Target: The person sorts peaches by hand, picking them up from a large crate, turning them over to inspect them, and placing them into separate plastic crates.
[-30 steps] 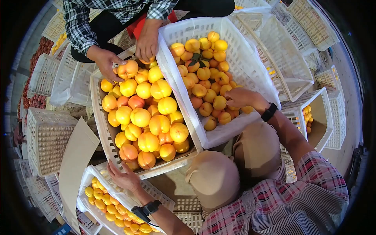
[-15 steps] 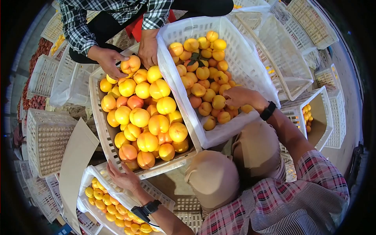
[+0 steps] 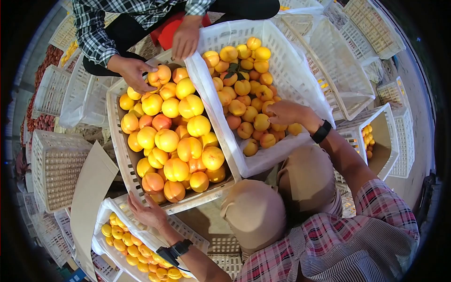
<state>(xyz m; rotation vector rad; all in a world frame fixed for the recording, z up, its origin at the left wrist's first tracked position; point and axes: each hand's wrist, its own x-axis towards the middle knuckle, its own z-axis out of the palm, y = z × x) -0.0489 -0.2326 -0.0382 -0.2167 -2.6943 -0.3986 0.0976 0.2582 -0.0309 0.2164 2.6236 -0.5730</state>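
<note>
My left hand (image 3: 148, 212) rests with fingers spread at the lower left corner of a crate (image 3: 115, 136) full of large yellow-orange fruit (image 3: 176, 169). No fruit is in that hand. Over the lower part of a white-lined crate (image 3: 300, 70) of smaller fruit (image 3: 249, 113), my right hand (image 3: 289, 115) reaches down among the fruit. Its fingertips are bent and partly hidden, so whether it holds a fruit is unclear. Green leaves (image 3: 236, 70) lie on the smaller fruit.
Across from me, a co-worker's hand (image 3: 134, 73) touches a large fruit; the other hand (image 3: 186, 40) is at the liner's edge. A third fruit crate (image 3: 105, 211) stands at lower left beside cardboard (image 3: 89, 202). Stacked crates (image 3: 58, 164) stand around.
The co-worker's hand by the liner has moved up to its top corner, and a fruit now shows below it. My hands have hardly moved.
</note>
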